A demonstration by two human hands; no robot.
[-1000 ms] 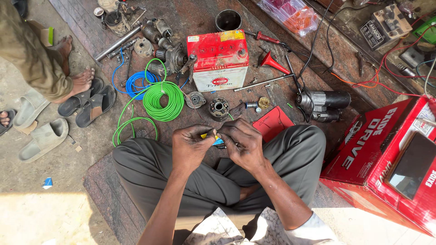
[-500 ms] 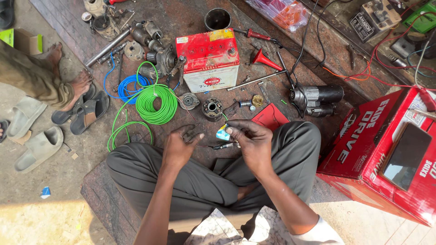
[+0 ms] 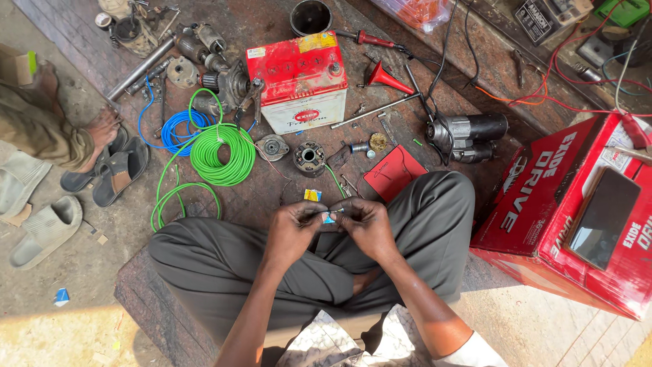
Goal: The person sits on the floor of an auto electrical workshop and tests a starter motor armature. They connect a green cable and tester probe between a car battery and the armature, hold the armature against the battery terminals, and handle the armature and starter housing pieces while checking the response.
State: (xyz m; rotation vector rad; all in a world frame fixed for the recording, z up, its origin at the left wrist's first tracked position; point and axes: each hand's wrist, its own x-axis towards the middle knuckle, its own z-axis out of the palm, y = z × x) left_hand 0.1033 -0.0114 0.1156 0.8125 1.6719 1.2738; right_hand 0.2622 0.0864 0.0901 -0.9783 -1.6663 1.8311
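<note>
I sit cross-legged in grey trousers, both hands raised together over my lap. My left hand and my right hand both pinch a small blue-and-white piece between their fingertips; it is too small to tell what it is. A small yellow-and-blue packet lies on the slab just beyond my fingers. A round metal motor part sits a little further out.
A red-and-white battery, a green wire coil, a blue wire coil, a starter motor, a red funnel and a flat red packet lie ahead. At right stands a red carton. Another person's foot and sandals are left.
My left hand, which had opened away from the right, has come back and pinched the small blue piece together with the right hand. The view has tilted slightly.
</note>
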